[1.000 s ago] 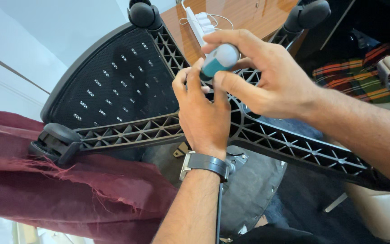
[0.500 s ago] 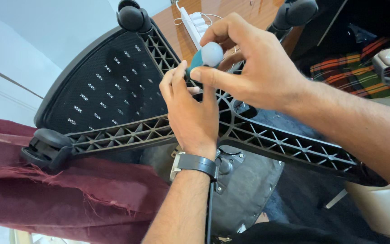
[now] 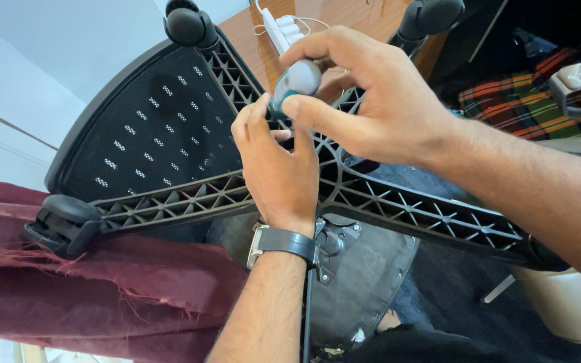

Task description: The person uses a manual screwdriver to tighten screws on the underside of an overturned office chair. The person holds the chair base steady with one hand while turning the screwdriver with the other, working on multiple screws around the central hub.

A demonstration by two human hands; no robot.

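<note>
Base: black plastic chair base (image 3: 398,205), ribbed in triangular lattice, spokes ending in glossy round casters (image 3: 184,25).
Tool: smooth teal-and-white screwdriver handle (image 3: 294,82), upper centre of frame.
Right hand (image 3: 371,101): clamped round the handle.
Left hand (image 3: 278,168): fingertips pinched at the tool's lower end on the hub; black wristband.
Cloth: frayed maroon fabric (image 3: 102,282), lower left.
Change: handle has tilted leftward since half a second ago.

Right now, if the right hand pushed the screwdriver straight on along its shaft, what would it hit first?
Most likely the hub of the black chair base, just behind the left hand. The right hand aims the teal-handled screwdriver down-left toward it. The tip is hidden, so depth is uncertain.
</note>
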